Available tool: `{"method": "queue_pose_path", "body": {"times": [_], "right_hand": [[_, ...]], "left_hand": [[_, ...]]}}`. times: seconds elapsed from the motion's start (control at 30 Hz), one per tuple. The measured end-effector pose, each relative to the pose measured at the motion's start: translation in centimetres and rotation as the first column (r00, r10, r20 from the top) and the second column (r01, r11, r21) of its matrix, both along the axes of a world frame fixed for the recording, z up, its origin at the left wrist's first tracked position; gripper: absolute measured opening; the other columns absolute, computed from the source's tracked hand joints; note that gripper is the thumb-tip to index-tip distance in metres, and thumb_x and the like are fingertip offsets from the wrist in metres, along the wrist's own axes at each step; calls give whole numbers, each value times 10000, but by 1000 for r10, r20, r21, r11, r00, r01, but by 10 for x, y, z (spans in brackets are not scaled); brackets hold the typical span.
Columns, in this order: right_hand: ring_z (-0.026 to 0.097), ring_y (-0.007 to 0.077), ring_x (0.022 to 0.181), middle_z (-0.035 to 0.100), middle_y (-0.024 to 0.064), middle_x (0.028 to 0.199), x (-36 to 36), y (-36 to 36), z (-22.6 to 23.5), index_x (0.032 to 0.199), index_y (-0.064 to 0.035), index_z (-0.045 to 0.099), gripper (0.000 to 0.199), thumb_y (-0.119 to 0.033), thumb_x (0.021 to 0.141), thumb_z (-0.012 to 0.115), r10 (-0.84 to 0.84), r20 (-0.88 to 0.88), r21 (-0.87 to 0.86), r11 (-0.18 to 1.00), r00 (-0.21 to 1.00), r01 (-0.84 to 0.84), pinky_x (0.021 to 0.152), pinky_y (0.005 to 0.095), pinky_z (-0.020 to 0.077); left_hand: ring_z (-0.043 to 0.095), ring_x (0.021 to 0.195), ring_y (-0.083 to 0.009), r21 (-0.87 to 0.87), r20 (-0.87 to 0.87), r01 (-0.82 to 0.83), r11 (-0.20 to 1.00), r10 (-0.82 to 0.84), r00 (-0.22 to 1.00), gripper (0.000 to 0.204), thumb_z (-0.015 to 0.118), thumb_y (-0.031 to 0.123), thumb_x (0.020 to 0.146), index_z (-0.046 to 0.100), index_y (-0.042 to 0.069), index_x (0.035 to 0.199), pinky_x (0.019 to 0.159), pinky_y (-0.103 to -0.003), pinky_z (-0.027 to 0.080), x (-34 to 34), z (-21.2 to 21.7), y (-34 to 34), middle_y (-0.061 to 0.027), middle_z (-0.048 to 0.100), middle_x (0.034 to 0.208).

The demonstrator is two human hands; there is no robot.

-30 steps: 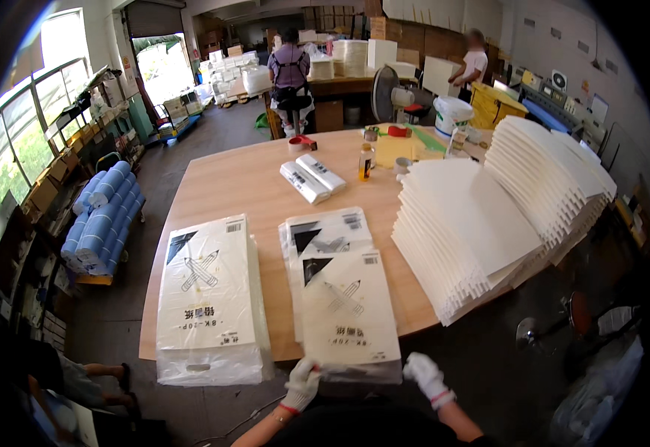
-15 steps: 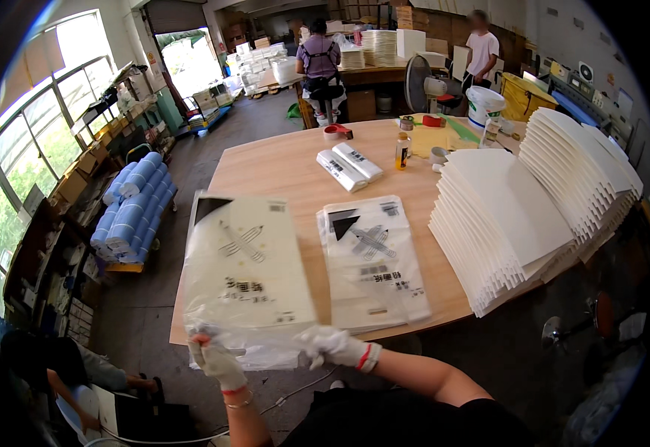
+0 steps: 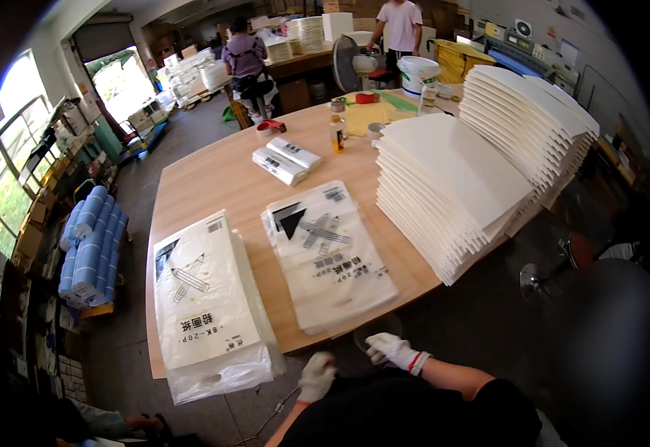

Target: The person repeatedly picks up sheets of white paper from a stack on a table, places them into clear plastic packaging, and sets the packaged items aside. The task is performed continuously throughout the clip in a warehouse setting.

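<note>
My left hand [image 3: 317, 377], in a white glove, is at the near table edge beside my body, off the bags. Its fingers are smeared by motion. My right hand [image 3: 394, 350], also gloved, hangs just past the near edge with fingers loosely extended and nothing visible in them. A clear printed plastic bag [image 3: 204, 298] with white paper inside lies on a stack at the left of the table, its loose end hanging over the edge. To its right lies a pile of flat printed plastic bags [image 3: 332, 261].
Tall fanned stacks of white paper [image 3: 451, 179] fill the table's right side. Farther back are two white rolled bundles [image 3: 286, 160], a red tape dispenser [image 3: 271, 128], a small bottle [image 3: 337, 134] and a white bucket [image 3: 419, 74]. Blue rolls [image 3: 94, 246] sit on a cart at left; two people stand beyond.
Both hands have let go of the left bag's end and drawn back toward my body. That bag now lies flat on the stack. The view has turned to the right.
</note>
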State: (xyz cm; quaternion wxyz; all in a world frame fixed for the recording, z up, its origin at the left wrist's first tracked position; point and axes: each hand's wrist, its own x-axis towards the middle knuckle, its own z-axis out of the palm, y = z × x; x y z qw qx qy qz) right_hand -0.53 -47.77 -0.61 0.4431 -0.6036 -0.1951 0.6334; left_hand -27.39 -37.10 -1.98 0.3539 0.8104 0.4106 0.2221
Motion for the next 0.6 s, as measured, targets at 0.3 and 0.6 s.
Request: {"method": "queue_pose_path", "body": {"times": [0.3, 0.6], "right_hand": [[680, 187, 789, 670, 99, 994, 52, -54, -14, 1293, -49, 589, 342, -285, 1045, 583, -379, -60, 41, 923, 923, 382, 762, 424, 620], [656, 177, 898, 660, 67, 1083, 50, 44, 12, 1256, -77, 644, 403, -370, 981, 683, -236, -164, 114, 960, 958, 256, 791, 377, 576]], "left_hand": [[591, 1080, -337, 381, -500, 531, 757, -314, 807, 362, 768, 268, 779, 651, 70, 1059, 813, -502, 550, 201, 20, 47, -126, 587, 1120], [712, 924, -326, 25, -194, 295, 955, -285, 939, 153, 692, 198, 868, 710, 79, 962, 803, -446, 556, 188, 8, 98, -187, 717, 921]]}}
